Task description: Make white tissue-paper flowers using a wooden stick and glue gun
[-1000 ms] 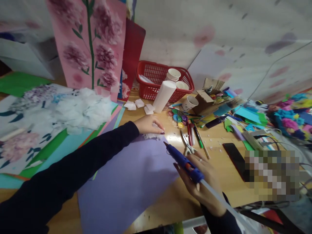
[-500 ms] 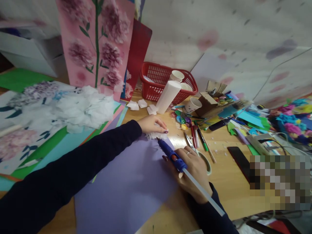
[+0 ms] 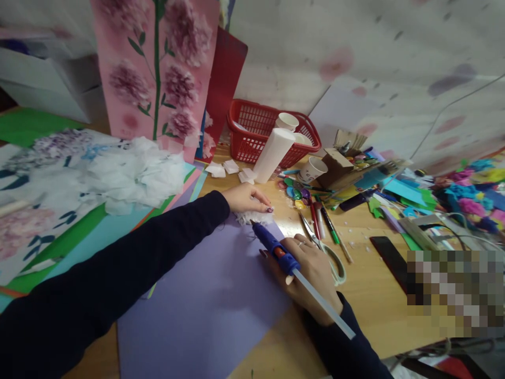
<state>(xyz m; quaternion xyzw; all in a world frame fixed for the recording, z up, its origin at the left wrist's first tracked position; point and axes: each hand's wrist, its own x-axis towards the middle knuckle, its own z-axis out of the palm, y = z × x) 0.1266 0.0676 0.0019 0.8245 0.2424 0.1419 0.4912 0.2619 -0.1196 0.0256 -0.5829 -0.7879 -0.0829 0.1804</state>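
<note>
My right hand [image 3: 311, 271] is wrapped round a blue hot glue gun [image 3: 274, 245], with a long clear glue stick [image 3: 323, 302] sticking out of its back. The gun's nozzle points at a small ruffled bunch of white tissue paper [image 3: 252, 218] at the far end of a purple paper sheet [image 3: 201, 310]. Bent over that bunch, my left hand [image 3: 248, 200] has its fingers closed at the bunch's far edge. They partly hide the white paper. Whether glue is coming out cannot be made out.
Scissors [image 3: 333, 258], pens and a paint palette [image 3: 295, 193] lie right of my hands. Behind stand a paper roll [image 3: 273, 155], a red basket [image 3: 252, 126] and a paper cup [image 3: 313, 169]. White tissue flowers [image 3: 138, 176] lie left; a black phone [image 3: 389, 260] lies right.
The glue gun's nozzle has shifted slightly left and up along the white tissue paper. My left hand has stayed nearly in place.
</note>
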